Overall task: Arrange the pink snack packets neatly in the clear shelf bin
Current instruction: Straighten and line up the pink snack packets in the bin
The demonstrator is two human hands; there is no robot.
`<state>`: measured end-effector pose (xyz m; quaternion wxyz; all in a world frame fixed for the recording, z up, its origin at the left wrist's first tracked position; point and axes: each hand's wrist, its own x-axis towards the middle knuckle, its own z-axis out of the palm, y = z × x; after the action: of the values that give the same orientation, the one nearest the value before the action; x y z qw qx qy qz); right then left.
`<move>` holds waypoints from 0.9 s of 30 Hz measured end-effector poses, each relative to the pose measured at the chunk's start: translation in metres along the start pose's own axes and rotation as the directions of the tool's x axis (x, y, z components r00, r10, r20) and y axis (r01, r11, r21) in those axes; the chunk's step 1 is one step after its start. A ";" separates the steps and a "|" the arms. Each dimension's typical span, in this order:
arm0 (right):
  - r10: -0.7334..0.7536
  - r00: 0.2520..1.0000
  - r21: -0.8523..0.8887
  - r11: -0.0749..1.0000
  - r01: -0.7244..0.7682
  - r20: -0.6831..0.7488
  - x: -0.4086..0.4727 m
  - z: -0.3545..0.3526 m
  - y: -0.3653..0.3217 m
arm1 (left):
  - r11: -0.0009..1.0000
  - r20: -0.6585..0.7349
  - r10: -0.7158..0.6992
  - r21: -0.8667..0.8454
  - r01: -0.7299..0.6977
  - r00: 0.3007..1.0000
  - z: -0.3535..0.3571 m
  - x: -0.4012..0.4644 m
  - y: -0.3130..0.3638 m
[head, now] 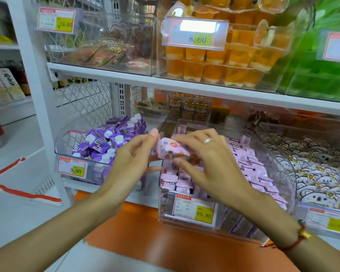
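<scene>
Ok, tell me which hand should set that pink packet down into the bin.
Probably the right hand: it pinches the pink packet directly above the clear bin; the left hand sits over the purple cartons.

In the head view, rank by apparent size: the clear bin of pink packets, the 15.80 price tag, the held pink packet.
1. Clear bin
2. 15.80 price tag
3. Held pink packet; partly hidden by both hands, so 2 versus 3 is unsure.

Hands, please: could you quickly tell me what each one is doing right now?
Left hand: pinches the pink snack packet at its left end.
Right hand: holds the same packet, fingers curled over it.
</scene>
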<state>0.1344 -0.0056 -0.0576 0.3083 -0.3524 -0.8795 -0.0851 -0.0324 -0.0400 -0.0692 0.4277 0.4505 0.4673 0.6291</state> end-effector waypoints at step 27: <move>0.169 0.976 0.191 0.971 -0.141 -0.138 0.007 0.024 0.010 | 0.970 0.238 -0.044 0.243 -0.016 0.970 -0.007 -0.001 -0.025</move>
<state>0.1251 0.0144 -0.0732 0.4115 -0.3834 -0.8268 -0.0076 -0.0359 -0.0370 -0.0950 0.4275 0.5694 0.4885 0.5044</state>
